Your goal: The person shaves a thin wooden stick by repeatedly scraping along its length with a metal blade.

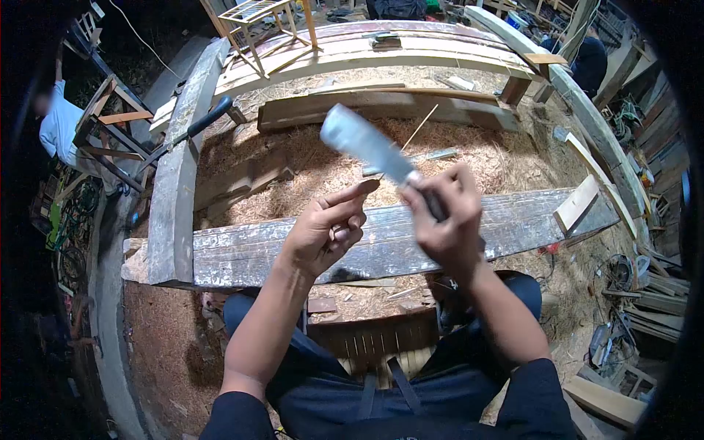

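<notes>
In my right hand (449,213) is a cleaver (361,139), gripped by its dark handle, its broad blade raised and slanting up to the left, slightly blurred. My left hand (328,226) has its fingers bent, with the thumb and forefinger close together. A thin pale stick (422,126) runs from near these fingertips up behind the blade; it looks pinched there, though the contact is small and partly hidden. Both hands are above a long worn wooden beam (257,253) that crosses in front of my knees.
Wood shavings (323,165) cover the ground beyond the beam, where a long plank (308,114) lies. A dark-handled tool (210,116) rests on the left beam. Further back stands a wooden stool frame (257,26). One person (62,128) is at the left, another (589,62) at upper right.
</notes>
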Demonstrator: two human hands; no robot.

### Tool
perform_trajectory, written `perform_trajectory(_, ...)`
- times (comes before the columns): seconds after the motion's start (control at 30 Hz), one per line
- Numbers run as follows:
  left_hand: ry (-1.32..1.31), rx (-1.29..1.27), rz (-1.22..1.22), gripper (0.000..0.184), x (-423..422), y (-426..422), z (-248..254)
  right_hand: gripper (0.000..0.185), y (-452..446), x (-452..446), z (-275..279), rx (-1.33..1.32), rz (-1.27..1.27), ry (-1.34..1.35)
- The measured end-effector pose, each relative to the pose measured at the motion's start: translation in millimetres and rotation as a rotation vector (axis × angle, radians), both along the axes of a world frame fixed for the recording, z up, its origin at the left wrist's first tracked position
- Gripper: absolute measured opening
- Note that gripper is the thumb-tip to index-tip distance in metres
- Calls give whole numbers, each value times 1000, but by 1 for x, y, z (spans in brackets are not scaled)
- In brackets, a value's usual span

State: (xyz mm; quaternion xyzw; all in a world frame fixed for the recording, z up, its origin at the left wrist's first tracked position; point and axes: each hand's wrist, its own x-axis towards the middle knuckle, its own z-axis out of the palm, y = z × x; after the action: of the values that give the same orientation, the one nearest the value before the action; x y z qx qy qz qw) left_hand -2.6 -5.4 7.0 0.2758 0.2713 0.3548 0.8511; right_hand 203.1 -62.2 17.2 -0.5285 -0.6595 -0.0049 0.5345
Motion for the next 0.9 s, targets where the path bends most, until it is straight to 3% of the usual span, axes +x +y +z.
perform_trajectory(0.07,-48,40,-62,34,0,2,2,13,9,10,7,-30,-86,198)
perform_trajectory(0.1,-53,42,-59,34,0,2,2,12,10,15,7,-62,-82,284)
perform_trajectory(0.17,-74,26,-42,50,-1,3,2,14,6,18,9,-295,61,707)
perform_trajectory(0.3,-83,39,-63,47,0,5,1,22,6,20,7,-263,226,879)
perform_trajectory(0.5,-44,88,-67,43,3,4,0,23,-2,10,12,-274,281,867)
perform_trajectory(0.6,-55,78,-73,42,3,4,-1,15,-5,4,6,-250,255,689)
perform_trajectory(0.73,-68,38,-67,33,1,5,-3,19,-4,-2,1,69,166,101)
perform_trajectory(0.9,-125,57,-55,28,-1,2,-11,20,-18,-16,5,2,221,26)
